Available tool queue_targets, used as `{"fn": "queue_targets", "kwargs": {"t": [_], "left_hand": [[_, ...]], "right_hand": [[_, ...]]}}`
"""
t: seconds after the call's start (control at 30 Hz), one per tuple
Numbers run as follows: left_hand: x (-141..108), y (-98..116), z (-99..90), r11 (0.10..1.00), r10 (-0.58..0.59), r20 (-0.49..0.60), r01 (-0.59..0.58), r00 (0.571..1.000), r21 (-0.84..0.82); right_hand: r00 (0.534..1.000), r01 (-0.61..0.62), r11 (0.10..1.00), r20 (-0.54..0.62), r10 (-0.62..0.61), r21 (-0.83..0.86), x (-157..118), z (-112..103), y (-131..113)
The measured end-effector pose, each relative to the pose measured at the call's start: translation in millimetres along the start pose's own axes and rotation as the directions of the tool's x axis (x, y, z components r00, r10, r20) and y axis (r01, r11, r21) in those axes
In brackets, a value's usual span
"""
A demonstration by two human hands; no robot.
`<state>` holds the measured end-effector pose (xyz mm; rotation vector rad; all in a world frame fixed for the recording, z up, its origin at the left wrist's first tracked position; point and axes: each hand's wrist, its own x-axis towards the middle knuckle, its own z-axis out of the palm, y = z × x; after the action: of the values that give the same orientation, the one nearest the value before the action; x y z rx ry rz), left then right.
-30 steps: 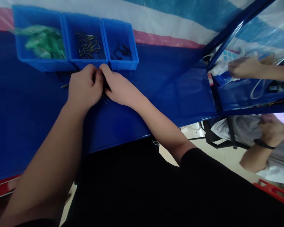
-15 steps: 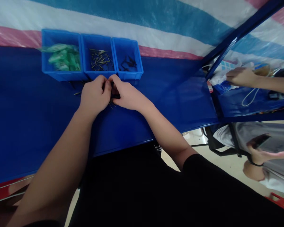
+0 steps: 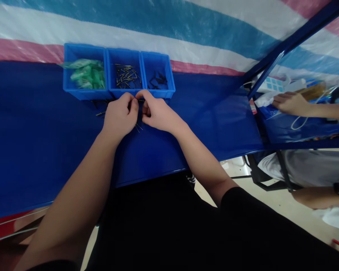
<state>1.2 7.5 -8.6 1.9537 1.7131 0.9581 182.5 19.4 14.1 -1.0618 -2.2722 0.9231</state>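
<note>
Here, a thin brass-coloured metal pin (image 3: 140, 100) is pinched between the closed fingertips of the left hand (image 3: 120, 117) and right hand (image 3: 157, 113), just before the middle blue plastic bin (image 3: 125, 92).

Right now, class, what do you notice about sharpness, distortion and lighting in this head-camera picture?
Head view: soft all over, so the pins in the middle bin blur together, and whatever the left hand and right hand pinch cannot be made out; the wide lens bends the table edge; the light is even and bluish, with weak shadows and a faint sheen on the striped sheet.
</note>
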Motion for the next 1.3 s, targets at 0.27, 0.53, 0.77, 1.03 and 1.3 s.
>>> {"fn": "queue_targets", "kwargs": {"t": [0.27,0.53,0.77,1.03,1.3], "left_hand": [[-2.4,3.3,1.9,0.992,0.059,-0.085,-0.068,0.995,-0.104],[-2.1,1.8,0.4,0.984,0.061,-0.148,-0.084,0.987,-0.156],[-2.9,4.6,-2.1,0.994,0.044,-0.115,-0.055,0.992,-0.09],[-5.4,3.1,1.3,0.989,0.017,-0.085,-0.03,0.996,-0.145],[-3.6,6.8,-1.0,0.989,0.057,-0.103,-0.071,0.993,-0.131]], "right_hand": [[0.969,0.023,0.993,-0.246,0.006,0.113,4.9,0.2,7.5],[0.955,0.058,0.98,-0.298,0.001,0.192,12.6,10.3,16.4],[0.964,-0.018,0.985,-0.259,0.063,0.172,11.6,6.2,6.5],[0.943,-0.03,0.967,-0.315,0.112,0.254,13.0,5.8,4.5],[0.943,0.042,0.978,-0.332,0.028,0.202,10.8,7.0,7.3]]}}
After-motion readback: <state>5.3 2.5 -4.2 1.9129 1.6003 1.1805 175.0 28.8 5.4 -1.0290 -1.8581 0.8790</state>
